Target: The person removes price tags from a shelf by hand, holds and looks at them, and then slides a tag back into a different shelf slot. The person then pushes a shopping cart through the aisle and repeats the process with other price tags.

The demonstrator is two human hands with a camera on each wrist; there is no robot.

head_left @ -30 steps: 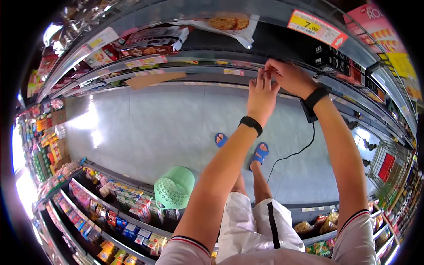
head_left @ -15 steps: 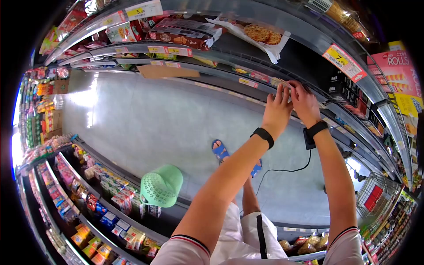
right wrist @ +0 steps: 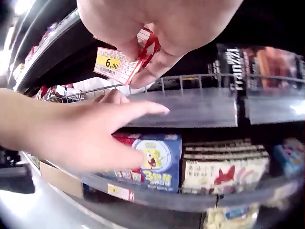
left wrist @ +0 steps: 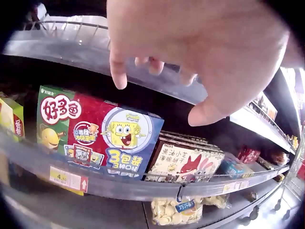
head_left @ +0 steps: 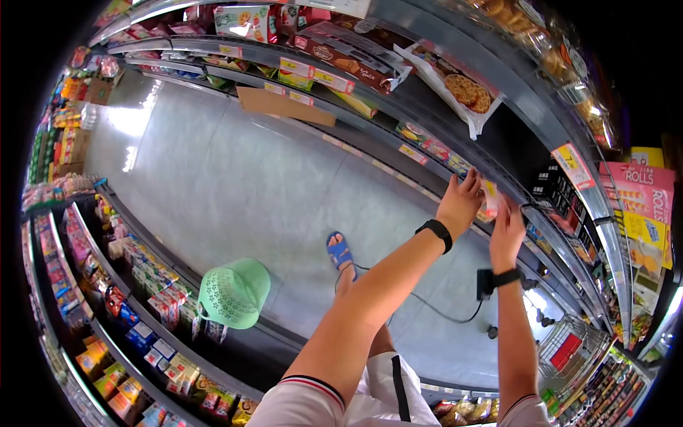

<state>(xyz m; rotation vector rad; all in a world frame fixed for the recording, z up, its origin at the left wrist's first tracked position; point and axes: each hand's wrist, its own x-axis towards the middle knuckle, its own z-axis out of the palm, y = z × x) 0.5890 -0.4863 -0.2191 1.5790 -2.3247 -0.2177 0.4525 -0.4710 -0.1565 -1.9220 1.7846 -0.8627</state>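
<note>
The price tag (right wrist: 112, 66) I hold looks like smooth paper. The basket (head_left: 229, 302) is plastic, the floor (head_left: 235, 178) shiny, my shorts (head_left: 416, 398) cloth.

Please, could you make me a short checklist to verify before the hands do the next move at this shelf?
1. Right hand has a grip on the price label: ok, it pinches it.
2. Price readable: ok, 6.00 shows in the right wrist view.
3. Left hand free to help: ok, it holds nothing that I can see.
4. Label fixed on the upper shelf edge: not ok, it is in the hand.
5. Label matches its product: cannot tell, its small print is unreadable here.
6. Lower shelf's price tag in place: ok, it sits on the edge below the cartoon box.
</note>
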